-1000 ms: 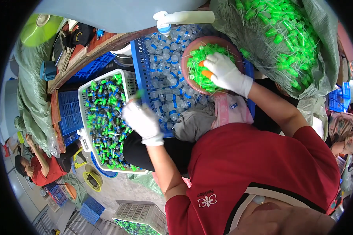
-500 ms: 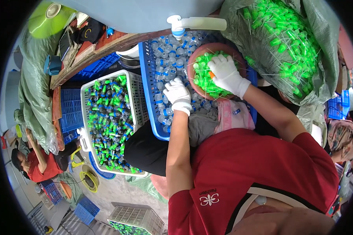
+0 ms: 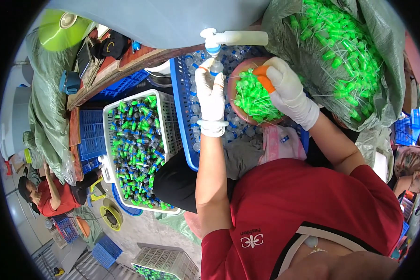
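Observation:
My left hand (image 3: 211,100), in a white glove, pinches a small clear bottle (image 3: 216,68) with a blue band. It holds the bottle upright just beneath the spout of a white tap (image 3: 212,38) on a large grey tank. My right hand (image 3: 289,88), gloved in white with orange covers on the fingers, is closed above the pink bowl (image 3: 234,103). A green cap (image 3: 250,71) shows at its fingertips. Heaped in the bowl are green caps (image 3: 256,95) with thin clear tubes. Many clear bottles (image 3: 233,133) with blue bands fill the blue basket (image 3: 182,112) around the bowl.
Left of the blue basket stands a white crate (image 3: 170,119) full of dark, green-capped bottles. A big grey-green sack (image 3: 294,51) at the far right spills more tubed caps. A wooden ledge (image 3: 126,65) crosses the far left. Another person (image 3: 56,196) sits at the left edge.
My left hand has risen from the bottles in the basket and now holds one under the tap. My right hand has lifted slightly and drawn back from the caps, a green cap at its fingertips.

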